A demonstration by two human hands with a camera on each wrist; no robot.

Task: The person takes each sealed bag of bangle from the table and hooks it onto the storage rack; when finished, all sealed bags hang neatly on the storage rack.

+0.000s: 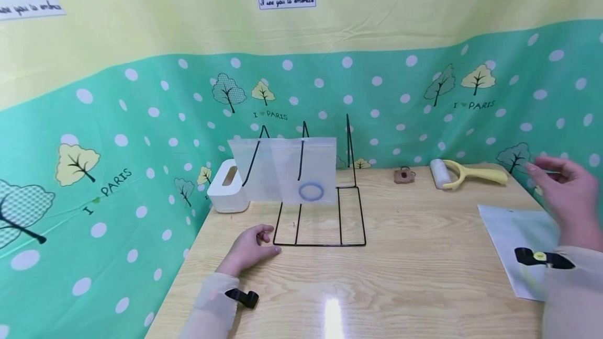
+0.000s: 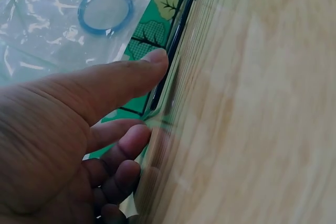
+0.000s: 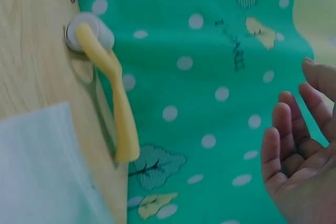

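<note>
Near the front left corner of a black wire rack (image 1: 320,245), my left hand (image 1: 249,249) rests low at the table. Its thumb lies right at the front wire, and the other fingers bend loosely beside the corner. A translucent plastic bag (image 1: 256,171) stands upright in the rack, leaning on the wire uprights. In the left wrist view, a blue ring (image 2: 106,11) shows on that bag. My right hand (image 1: 572,190) is raised at the right side with fingers loosely bent and nothing in them. Below it lies a flat pale bag (image 1: 504,245), partly hidden by the forearm.
A white box (image 1: 228,198) with a slot on top stands behind the rack at left. Toward the back right lie a small brown piece (image 1: 404,175) and a yellow-handled lint roller (image 1: 480,173). Green and yellow patterned cloth (image 1: 395,93) hangs around the wooden table (image 1: 410,276).
</note>
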